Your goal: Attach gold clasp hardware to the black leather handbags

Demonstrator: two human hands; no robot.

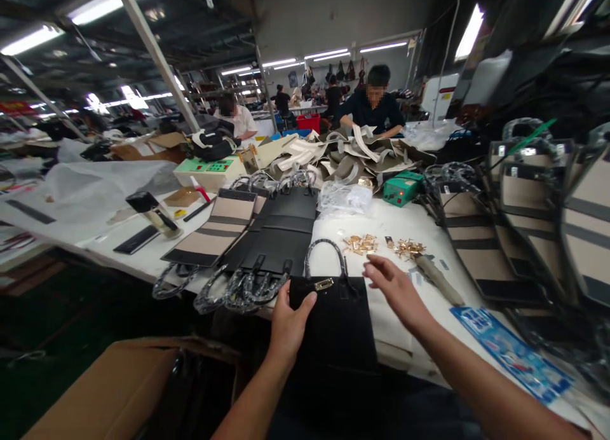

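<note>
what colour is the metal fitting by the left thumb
The metal fitting is gold-coloured; the head view shows it.

One left hand and one right hand make two; there is one black bag piece at them, with one gold-coloured clasp and one wrapped handle in sight; two heaps of gold-coloured metal pieces, too many and too small to number singly; one small green box; one blue packet; one black-topped bottle; one red crate. The other bag pieces number at least five; their overlapping hides the exact total.
</note>
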